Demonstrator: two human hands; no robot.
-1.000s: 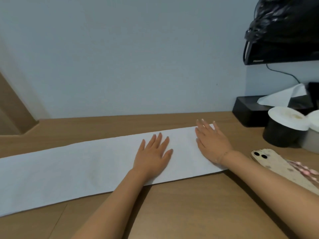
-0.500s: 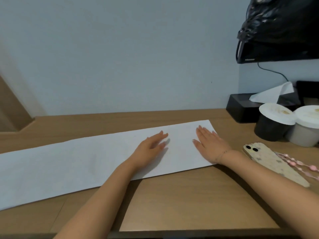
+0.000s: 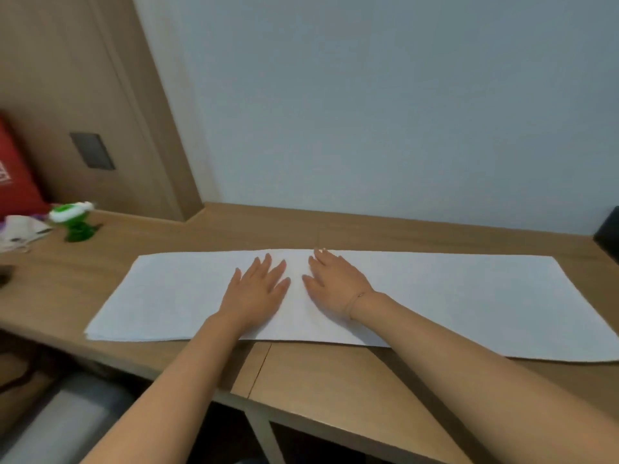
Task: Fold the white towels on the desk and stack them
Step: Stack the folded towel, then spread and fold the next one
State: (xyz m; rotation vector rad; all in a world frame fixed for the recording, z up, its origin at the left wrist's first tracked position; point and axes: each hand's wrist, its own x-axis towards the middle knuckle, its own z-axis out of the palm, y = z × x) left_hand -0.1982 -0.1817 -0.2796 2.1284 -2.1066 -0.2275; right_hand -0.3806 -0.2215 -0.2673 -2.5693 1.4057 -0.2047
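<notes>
Under left hand [image 3: 256,291], right hand [image 3: 335,284], white towel [image 3: 452,296], flat

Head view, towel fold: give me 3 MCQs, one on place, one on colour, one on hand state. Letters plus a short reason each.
1. Where do both hands lie?
A. on the middle of the towel
B. on its left end
C. off the towel, on bare desk

2. What colour is the small toy at the far left of the desk?
A. blue
B. green
C. yellow

3. How is the left hand?
A. pinching a corner
B. fist
C. flat, fingers straight

Answers:
1 A: left hand and right hand rest side by side mid-length on the towel.
2 B: the toy is green with a white top.
3 C: palm down, pressing the towel on the desk.
</notes>
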